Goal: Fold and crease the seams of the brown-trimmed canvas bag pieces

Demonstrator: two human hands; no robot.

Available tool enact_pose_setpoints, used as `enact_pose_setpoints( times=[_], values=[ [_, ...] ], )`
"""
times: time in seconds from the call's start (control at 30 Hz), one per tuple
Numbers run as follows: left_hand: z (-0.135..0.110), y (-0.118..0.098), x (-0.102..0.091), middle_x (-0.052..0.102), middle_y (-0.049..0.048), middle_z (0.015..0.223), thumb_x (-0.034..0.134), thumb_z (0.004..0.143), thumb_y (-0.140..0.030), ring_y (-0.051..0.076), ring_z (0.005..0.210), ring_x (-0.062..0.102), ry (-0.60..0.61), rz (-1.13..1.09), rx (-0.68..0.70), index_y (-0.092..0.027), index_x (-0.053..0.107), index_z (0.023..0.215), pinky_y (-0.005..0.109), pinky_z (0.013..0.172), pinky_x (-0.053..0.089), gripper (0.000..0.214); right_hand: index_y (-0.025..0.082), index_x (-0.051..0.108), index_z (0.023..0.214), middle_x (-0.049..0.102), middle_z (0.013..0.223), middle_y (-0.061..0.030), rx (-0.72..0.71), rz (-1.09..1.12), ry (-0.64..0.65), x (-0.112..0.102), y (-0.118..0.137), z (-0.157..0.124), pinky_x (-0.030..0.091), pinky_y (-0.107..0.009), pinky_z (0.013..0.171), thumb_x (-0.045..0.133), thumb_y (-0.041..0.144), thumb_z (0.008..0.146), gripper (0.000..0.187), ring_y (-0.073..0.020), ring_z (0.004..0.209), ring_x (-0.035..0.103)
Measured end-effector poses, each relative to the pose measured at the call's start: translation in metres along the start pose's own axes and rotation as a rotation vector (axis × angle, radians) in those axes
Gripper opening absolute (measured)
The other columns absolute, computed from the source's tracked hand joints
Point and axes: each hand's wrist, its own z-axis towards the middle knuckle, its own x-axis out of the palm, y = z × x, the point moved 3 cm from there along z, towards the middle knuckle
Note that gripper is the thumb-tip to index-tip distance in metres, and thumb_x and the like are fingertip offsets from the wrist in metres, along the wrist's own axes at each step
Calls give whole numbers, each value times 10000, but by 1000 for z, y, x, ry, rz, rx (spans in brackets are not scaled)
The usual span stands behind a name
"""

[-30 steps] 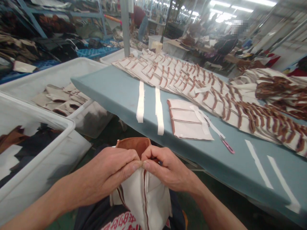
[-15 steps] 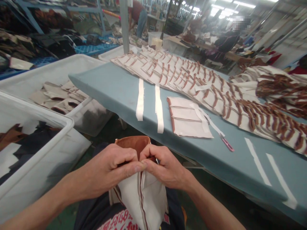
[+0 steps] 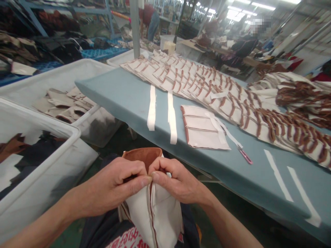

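Note:
Over my lap I hold a boot shaft piece [image 3: 139, 210], off-white cloth outside and brown inside, with a dark seam running down its middle. My left hand [image 3: 126, 179] pinches its upper edge just left of the seam. Thumb to thumb with it, my right hand [image 3: 172, 179] grips the same edge on the right side. The fingertips behind the edge are hidden. On the table beyond lies a flat cream panel [image 3: 204, 132] with brown edging and dark seams. A small pink-handled cutter [image 3: 244, 155] rests to its right, by a white strip.
The blue-green table [image 3: 124, 93] slants across in front of me. Long overlapping rows of cream and brown pieces [image 3: 207, 81] cover its far side. White tape strips [image 3: 172, 119] lie along the near edge. White bins [image 3: 74, 134] with pieces stand at left. Another person [image 3: 150, 20] bends in the background.
Both hands keep their pinch on the edge and have shifted very slightly. Nothing on the table has moved.

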Motion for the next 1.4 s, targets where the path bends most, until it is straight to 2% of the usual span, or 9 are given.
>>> enact_pose_setpoints(
  times=[0.17,0.43,0.63,0.9,1.07,1.13,1.3,1.4],
  values=[
    [-4,2,-2,363,-85,604,509,1076,-276,78,530,355,-8,-43,-55,-207,426,668,212,503,274,422,182,636,923,599,810,19,-25,-22,21,2,2,1,421,-258,685,611,450,1089,316,-133,728,484],
    [-4,2,0,335,-74,638,509,1090,-392,87,566,334,1,-113,-162,-212,414,668,212,494,264,469,182,625,906,579,788,22,-22,-18,-9,1,-1,4,374,-269,652,649,536,1074,393,-137,716,487],
    [-1,8,4,345,-74,637,509,1081,-389,87,570,338,21,-151,-170,-209,424,665,217,502,262,461,187,619,901,584,786,27,-37,-28,-29,-1,-3,2,360,-267,636,669,531,1070,386,-130,696,473],
    [0,7,4,351,-82,621,538,1062,-400,89,563,340,43,-166,-218,-207,450,652,219,485,253,461,188,626,880,595,784,33,-73,-86,-39,0,-4,1,371,-253,650,655,345,1052,234,-123,700,499],
    [-4,2,6,347,-94,616,529,1062,-275,78,545,334,49,-107,-68,-207,414,665,217,510,270,419,193,621,867,594,775,43,-75,-68,3,3,0,0,374,-243,641,668,335,1039,227,-112,678,482],
    [-8,1,8,353,-100,613,526,1048,-201,68,536,343,10,-22,-1,-203,395,669,220,524,272,401,198,618,868,602,777,40,-92,-93,32,4,4,-1,378,-244,643,646,331,1054,231,-111,666,483],
    [-19,0,10,375,-101,604,552,1007,-109,68,523,372,-175,286,127,-197,415,669,276,539,245,376,209,623,941,696,873,-27,-195,-401,24,4,14,-3,429,-289,752,512,240,1111,205,-168,789,605],
    [-23,1,7,422,-99,613,547,1056,-137,67,530,423,-187,272,103,-200,447,689,257,533,276,386,213,622,947,718,884,-33,-180,-469,7,4,15,-2,438,-292,756,533,229,1116,192,-177,801,629]
  ],
)
